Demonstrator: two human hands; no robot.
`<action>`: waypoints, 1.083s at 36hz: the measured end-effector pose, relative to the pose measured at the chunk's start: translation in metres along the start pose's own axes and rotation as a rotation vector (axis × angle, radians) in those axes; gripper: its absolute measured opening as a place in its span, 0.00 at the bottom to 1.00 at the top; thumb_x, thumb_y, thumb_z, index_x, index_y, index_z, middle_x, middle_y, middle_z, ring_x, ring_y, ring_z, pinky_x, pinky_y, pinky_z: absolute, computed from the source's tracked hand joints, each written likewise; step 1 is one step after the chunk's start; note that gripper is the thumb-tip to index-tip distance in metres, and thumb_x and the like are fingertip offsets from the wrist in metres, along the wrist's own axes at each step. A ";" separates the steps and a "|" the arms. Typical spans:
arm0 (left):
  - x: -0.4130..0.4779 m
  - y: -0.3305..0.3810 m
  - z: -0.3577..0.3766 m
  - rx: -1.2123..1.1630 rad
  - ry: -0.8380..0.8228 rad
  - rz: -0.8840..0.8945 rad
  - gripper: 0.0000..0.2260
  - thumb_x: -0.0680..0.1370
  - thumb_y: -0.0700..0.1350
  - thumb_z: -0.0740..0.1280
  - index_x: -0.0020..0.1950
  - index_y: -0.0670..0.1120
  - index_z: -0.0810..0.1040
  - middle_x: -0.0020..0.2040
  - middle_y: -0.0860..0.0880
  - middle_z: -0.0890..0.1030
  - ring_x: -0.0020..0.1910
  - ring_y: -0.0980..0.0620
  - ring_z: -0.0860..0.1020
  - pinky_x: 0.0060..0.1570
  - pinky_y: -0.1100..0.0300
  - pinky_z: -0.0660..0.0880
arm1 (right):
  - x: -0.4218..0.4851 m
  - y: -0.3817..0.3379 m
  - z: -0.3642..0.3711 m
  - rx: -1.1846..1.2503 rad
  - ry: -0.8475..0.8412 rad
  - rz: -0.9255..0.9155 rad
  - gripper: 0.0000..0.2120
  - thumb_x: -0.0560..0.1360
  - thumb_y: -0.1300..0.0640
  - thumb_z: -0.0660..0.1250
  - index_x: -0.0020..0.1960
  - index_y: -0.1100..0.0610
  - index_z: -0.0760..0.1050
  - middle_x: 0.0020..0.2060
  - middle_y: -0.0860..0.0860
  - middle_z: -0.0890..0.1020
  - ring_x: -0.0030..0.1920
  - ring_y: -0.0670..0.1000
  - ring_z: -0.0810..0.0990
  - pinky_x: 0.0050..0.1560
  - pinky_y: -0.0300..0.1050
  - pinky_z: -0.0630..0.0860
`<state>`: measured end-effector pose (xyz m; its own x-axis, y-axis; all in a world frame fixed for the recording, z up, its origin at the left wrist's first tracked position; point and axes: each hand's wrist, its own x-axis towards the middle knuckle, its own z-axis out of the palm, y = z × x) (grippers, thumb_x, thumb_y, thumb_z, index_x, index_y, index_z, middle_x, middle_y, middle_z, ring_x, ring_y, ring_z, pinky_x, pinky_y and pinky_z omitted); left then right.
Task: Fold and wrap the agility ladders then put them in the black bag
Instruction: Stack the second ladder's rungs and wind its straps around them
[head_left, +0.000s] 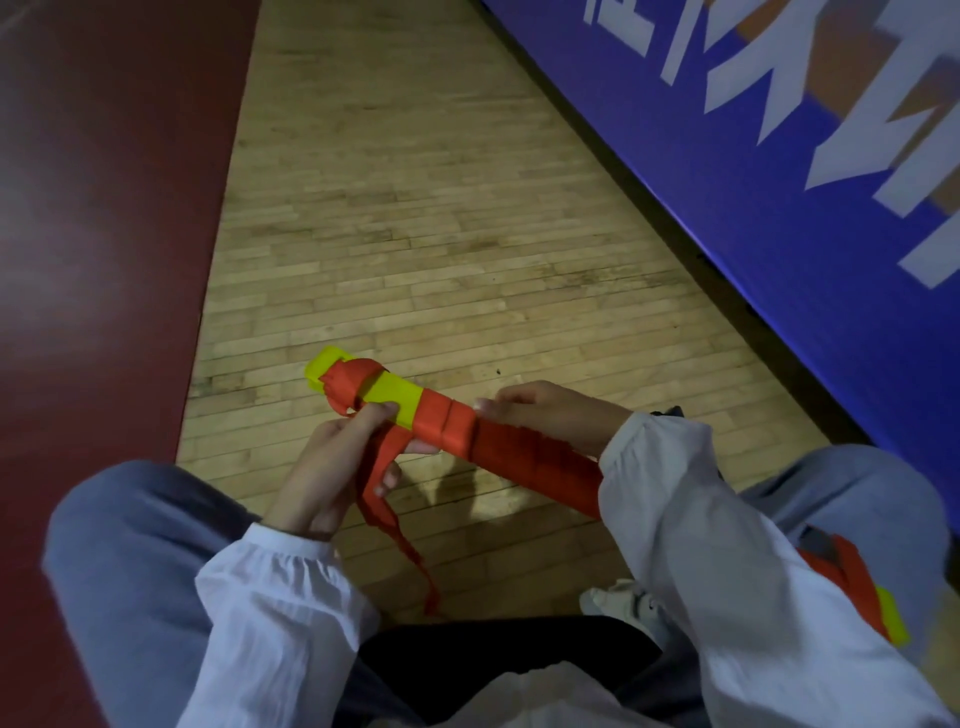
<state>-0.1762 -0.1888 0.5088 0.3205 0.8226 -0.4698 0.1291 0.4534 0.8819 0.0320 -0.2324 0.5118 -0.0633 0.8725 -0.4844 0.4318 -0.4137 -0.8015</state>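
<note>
A folded agility ladder, a bundle of yellow rungs wound with orange straps, is held level over the wooden floor between my knees. My left hand grips its near-left part and pinches a loose orange strap that hangs down toward my lap. My right hand holds the bundle from above, fingertips on the orange wraps. The bundle's right end is hidden behind my right sleeve; its yellow tip shows beyond my right arm. No black bag can be made out with certainty.
Blue padded wall banner with white lettering runs along the right. A dark red floor zone lies to the left. My knees in grey trousers flank the wood floor. A white shoe sits under my right arm.
</note>
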 end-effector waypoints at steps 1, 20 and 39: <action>0.000 0.000 -0.001 0.006 -0.003 -0.003 0.13 0.81 0.45 0.60 0.41 0.38 0.73 0.23 0.46 0.79 0.17 0.54 0.69 0.18 0.67 0.65 | 0.001 0.001 0.001 0.026 -0.014 -0.001 0.16 0.76 0.41 0.63 0.46 0.54 0.77 0.41 0.50 0.79 0.42 0.49 0.78 0.49 0.45 0.73; 0.016 -0.007 -0.020 -0.276 -0.298 -0.304 0.38 0.76 0.68 0.50 0.48 0.35 0.81 0.46 0.36 0.84 0.23 0.47 0.78 0.21 0.64 0.74 | 0.001 0.002 0.002 -0.056 0.213 -0.182 0.11 0.70 0.50 0.75 0.48 0.55 0.81 0.41 0.48 0.81 0.40 0.42 0.77 0.41 0.35 0.71; 0.017 0.003 -0.007 -0.047 -0.149 -0.165 0.28 0.79 0.62 0.52 0.38 0.41 0.77 0.38 0.41 0.84 0.20 0.51 0.74 0.19 0.66 0.67 | -0.012 0.001 0.017 -0.335 0.362 -0.258 0.15 0.66 0.48 0.77 0.44 0.52 0.75 0.41 0.49 0.80 0.42 0.49 0.77 0.44 0.48 0.75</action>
<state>-0.1769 -0.1709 0.5026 0.4337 0.6778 -0.5936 0.1489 0.5959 0.7892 0.0175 -0.2480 0.5111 0.0827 0.9926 -0.0884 0.7091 -0.1210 -0.6947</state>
